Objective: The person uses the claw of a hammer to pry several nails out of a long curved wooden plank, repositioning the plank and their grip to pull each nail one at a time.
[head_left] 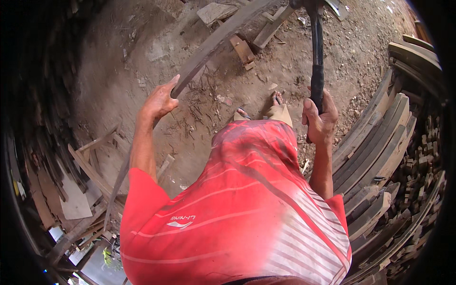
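Note:
My left hand (159,100) is closed around a long, narrow wooden plank (211,47). The plank slants from the top of the view down past my left forearm and looks curved by the lens. In my right hand (321,118) is a hammer (317,59), gripped low on its black handle. It stands nearly upright in the view, its metal head at the top edge and partly cut off. Both hands are apart, on either side of my red and white shirt.
Long timber pieces (377,128) are stacked along the right, beside a pile of small cut ends (430,156). Boards lean at the lower left (88,166). Short wood blocks (243,51) lie on the dirt ground (123,61), with scattered nail-like bits near my feet.

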Available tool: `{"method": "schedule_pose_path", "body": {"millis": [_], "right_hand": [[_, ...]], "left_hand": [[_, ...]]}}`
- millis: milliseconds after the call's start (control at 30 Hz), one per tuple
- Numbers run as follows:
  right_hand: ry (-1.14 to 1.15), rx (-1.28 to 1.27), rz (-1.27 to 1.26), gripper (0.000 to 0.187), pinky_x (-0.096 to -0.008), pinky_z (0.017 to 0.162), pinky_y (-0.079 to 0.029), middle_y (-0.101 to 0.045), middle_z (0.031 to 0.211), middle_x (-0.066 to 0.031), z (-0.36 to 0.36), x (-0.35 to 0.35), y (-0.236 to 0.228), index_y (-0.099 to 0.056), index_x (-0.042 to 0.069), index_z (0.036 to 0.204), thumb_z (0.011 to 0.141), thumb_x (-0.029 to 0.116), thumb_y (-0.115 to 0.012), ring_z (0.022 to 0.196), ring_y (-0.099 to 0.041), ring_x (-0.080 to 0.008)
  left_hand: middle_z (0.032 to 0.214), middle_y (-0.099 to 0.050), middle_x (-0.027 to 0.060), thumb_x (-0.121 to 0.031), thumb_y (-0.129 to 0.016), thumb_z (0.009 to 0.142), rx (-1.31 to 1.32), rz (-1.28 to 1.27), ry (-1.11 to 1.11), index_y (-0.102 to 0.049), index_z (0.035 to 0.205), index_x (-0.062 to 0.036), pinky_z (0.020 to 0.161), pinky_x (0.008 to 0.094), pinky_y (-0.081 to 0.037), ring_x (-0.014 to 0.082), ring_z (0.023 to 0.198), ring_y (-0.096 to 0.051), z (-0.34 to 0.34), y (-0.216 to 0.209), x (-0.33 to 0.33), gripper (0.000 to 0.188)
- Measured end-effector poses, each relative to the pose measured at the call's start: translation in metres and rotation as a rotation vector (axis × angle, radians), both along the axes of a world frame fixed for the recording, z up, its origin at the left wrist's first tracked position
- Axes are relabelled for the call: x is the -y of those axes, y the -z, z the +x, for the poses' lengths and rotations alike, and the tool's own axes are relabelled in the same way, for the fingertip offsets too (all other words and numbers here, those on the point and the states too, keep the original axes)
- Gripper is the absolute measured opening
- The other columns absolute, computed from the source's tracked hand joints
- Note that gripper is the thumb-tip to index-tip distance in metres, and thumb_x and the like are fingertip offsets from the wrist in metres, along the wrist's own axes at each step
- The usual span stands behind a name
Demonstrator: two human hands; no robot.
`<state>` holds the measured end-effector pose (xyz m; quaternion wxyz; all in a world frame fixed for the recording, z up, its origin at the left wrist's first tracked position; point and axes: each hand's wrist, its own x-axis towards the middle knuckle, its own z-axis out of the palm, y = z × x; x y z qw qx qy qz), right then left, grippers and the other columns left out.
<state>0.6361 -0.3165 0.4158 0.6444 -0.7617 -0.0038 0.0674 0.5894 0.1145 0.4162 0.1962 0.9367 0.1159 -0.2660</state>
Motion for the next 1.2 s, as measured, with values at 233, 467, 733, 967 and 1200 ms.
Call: {"method": "schedule_pose_path", "body": {"millis": [233,467,733,967,1200], "right_hand": [[0.038,-0.136,-0.003,0.042,-0.0233,0.044,-0.039,-0.054,0.067,0.0014,-0.012,0.025,0.021,-0.059,-0.002,0.121,0.096,0.030,-0.068,0.049,-0.050,-0.0069],[0.018,-0.232,-0.097,0.042,-0.0235,0.044,-0.039,-0.053,0.066,0.0017,-0.019,0.036,0.028,-0.060,-0.001,0.115,0.095,0.034,-0.069,0.049,-0.051,-0.0075],[0.023,0.048,-0.343,0.027,-0.0294,0.052,-0.043,-0.055,0.072,-0.0027,-0.018,0.048,0.058,-0.062,0.002,0.101,0.090,0.024,-0.071,0.058,-0.053,-0.0129],[-0.034,-0.164,-0.216,0.048,-0.0293,0.054,-0.046,-0.055,0.071,-0.0007,0.007,0.049,-0.013,-0.059,0.002,0.123,0.089,0.032,-0.074,0.060,-0.055,-0.0116],[-0.207,0.110,-0.338,0.057,-0.0258,0.052,-0.043,-0.059,0.081,-0.0019,0.037,0.048,0.002,-0.049,0.006,0.141,0.091,0.022,-0.072,0.060,-0.052,-0.0082]], "left_hand": [[0.078,-0.059,0.0145,-0.013,-0.068,0.073,-0.151,-0.057,0.004,-0.048,0.146,-0.0077,0.072,0.0378,-0.050,0.0215,0.070,-0.055,0.022,-0.014,-0.025,0.076],[0.088,-0.066,0.0165,-0.014,-0.062,0.074,-0.004,-0.151,0.000,-0.062,0.124,0.0021,0.078,0.0358,-0.050,0.0207,0.083,-0.063,0.023,-0.006,-0.051,0.052],[0.107,-0.071,0.0193,-0.007,-0.059,0.077,-0.001,-0.160,0.035,-0.040,0.153,-0.0169,0.085,0.0393,-0.051,0.0273,0.091,-0.067,0.011,0.001,-0.033,0.079],[0.147,-0.047,0.0246,0.004,-0.063,0.072,0.346,0.089,0.072,-0.033,0.152,-0.0027,0.110,0.0463,-0.039,0.0418,0.133,-0.047,-0.047,0.047,0.035,0.086],[0.155,-0.035,0.0123,-0.002,-0.079,0.068,0.386,0.359,-0.202,-0.034,0.153,-0.0118,0.111,0.0513,-0.036,0.0372,0.138,-0.038,-0.062,0.083,0.116,0.096]]}}
